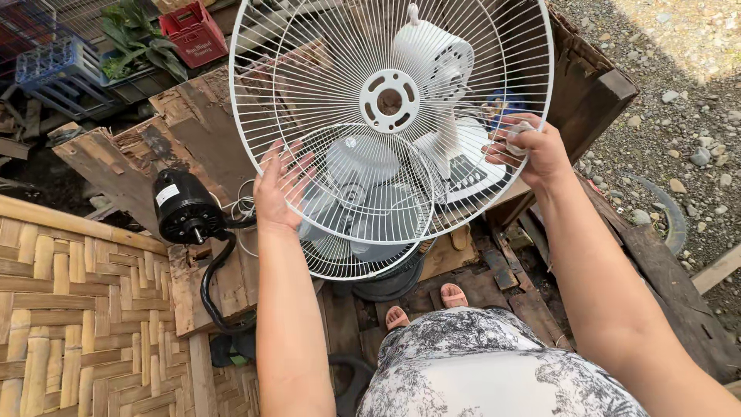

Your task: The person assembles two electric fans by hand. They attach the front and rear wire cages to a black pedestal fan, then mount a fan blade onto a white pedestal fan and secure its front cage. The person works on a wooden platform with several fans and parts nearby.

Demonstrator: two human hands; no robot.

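— What fills the middle of the frame?

— A large round white wire fan grille [390, 100], held up and tilted toward the camera, reaching from the top edge down to the centre. Its hub is a white plastic ring with slots.

— How is it held?

— The left hand [279, 189] lies with spread fingers against the wires at the grille's lower left rim. The right hand [532, 150] is at the right rim, closed around a small crumpled grey cloth [519, 137] pressed to the wires.

— And behind the wires?

— A second, smaller white wire grille [363, 232] sits lower in the centre, with pale grey fan blades [351, 166] showing through. A white fan body with its stand [444, 85] shows through the upper right of the big grille.

— To the sides?

— Left of centre a black fan motor with a thick black cable [185, 208] rests on a rough, weathered wooden worktop [193, 123]. A woven bamboo mat [69, 309] fills the lower left. A red plastic crate [193, 31] stands at the upper left, and grey gravel [679, 69] lies at the right. The person's sandalled feet [424, 305] show at lower centre.
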